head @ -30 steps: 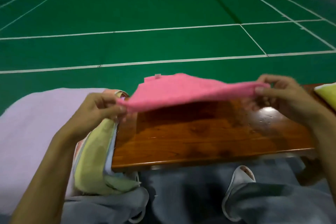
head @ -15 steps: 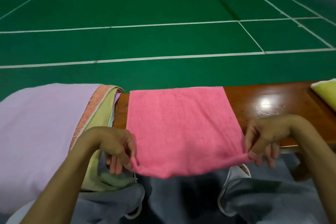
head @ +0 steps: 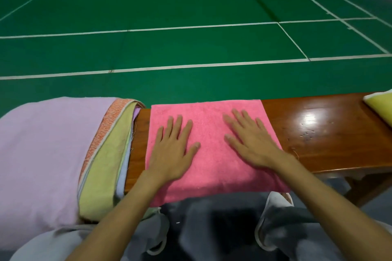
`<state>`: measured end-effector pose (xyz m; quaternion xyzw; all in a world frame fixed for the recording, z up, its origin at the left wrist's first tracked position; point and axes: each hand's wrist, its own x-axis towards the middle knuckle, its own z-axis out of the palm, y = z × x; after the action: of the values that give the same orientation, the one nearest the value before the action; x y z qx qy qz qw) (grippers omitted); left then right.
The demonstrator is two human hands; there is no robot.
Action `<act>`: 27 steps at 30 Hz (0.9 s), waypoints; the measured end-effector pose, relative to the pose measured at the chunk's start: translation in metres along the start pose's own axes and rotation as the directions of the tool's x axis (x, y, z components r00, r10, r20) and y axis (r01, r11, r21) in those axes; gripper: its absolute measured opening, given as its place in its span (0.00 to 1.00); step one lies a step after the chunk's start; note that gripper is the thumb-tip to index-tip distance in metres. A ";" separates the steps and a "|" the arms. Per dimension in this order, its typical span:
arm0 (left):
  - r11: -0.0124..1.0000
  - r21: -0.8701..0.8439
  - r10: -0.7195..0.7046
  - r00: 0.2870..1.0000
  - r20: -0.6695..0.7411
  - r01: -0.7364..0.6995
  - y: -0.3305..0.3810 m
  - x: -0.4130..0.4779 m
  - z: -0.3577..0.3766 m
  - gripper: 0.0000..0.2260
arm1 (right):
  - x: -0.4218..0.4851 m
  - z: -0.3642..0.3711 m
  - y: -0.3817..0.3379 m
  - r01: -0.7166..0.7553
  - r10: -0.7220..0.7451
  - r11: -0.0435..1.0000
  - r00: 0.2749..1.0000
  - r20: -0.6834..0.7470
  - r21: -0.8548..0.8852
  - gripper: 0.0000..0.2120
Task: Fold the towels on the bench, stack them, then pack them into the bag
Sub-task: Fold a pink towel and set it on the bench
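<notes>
step: the person is smoothing the pink towel (head: 212, 161) flat; by my reading the folding is only starting.
left hand (head: 171, 150): lying flat on the towel's left half, fingers straight and spread, gripping nothing.
right hand (head: 252, 144): pressing the right half the same way, palm down, gripping nothing.
towel: lying across the surface (head: 318, 133) in the lower middle of the frame, its near edge hanging over the front.
next move: likely calling for pinching two corners and bringing one edge squarely over the other.
pile (head: 106, 165): lilac, orange and yellow-green cloths are lying at lower left, just beside the towel.
surface: glossy brown wood is running rightward, reflecting a lamp; a yellow cloth (head: 379, 106) is peeking in at the right edge.
room: a green court floor (head: 191, 6) with white lines is filling the upper frame.
bag: not showing clearly anywhere.
</notes>
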<state>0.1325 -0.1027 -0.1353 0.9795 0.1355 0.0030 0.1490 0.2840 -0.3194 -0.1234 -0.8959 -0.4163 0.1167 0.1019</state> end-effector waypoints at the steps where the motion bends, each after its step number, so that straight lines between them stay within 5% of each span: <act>1: 0.999 0.043 -0.005 1.000 -0.003 0.005 0.000 0.000 0.005 0.34 | 0.001 0.009 0.000 0.008 -0.007 0.997 1.000 0.016 -0.072 0.37; 10: 0.991 0.109 -0.070 0.997 -0.027 0.072 -0.019 -0.001 0.002 0.34 | 0.000 0.000 0.040 -0.138 0.133 0.980 0.990 -0.045 -0.142 0.36; 13: 0.997 -0.012 -0.081 0.996 -0.032 0.081 -0.018 -0.002 -0.004 0.34 | 0.000 0.000 0.037 -0.166 0.159 0.983 0.984 -0.084 -0.079 0.34; 16: 0.971 -0.200 -0.184 0.949 -0.257 0.134 -0.015 -0.006 -0.016 0.28 | -0.004 -0.001 0.037 -0.269 0.277 0.960 0.900 -0.335 0.072 0.33; 18: 0.948 -0.172 -0.313 0.870 -0.382 0.266 -0.017 -0.008 -0.025 0.22 | -0.008 -0.009 0.037 -0.398 0.406 0.911 0.812 -0.419 0.111 0.29; 21: 0.859 -0.104 -0.511 0.828 -0.231 0.502 -0.028 -0.008 -0.038 0.24 | -0.012 -0.021 0.035 -0.527 0.542 0.840 0.794 -0.275 0.130 0.22; 24: 0.849 -0.181 -0.517 0.852 -0.089 0.496 -0.032 -0.007 -0.042 0.17 | -0.011 -0.023 0.037 -0.538 0.563 0.819 0.820 -0.099 0.200 0.16; 27: 0.845 -0.270 -0.491 0.870 -0.050 0.461 -0.030 -0.007 -0.044 0.13 | -0.012 -0.030 0.036 -0.510 0.531 0.838 0.844 -0.073 0.194 0.13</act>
<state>0.1157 -0.0646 -0.1017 0.8866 0.3813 0.0402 0.2586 0.3113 -0.3545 -0.1035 -0.9690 -0.1385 0.1187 0.1668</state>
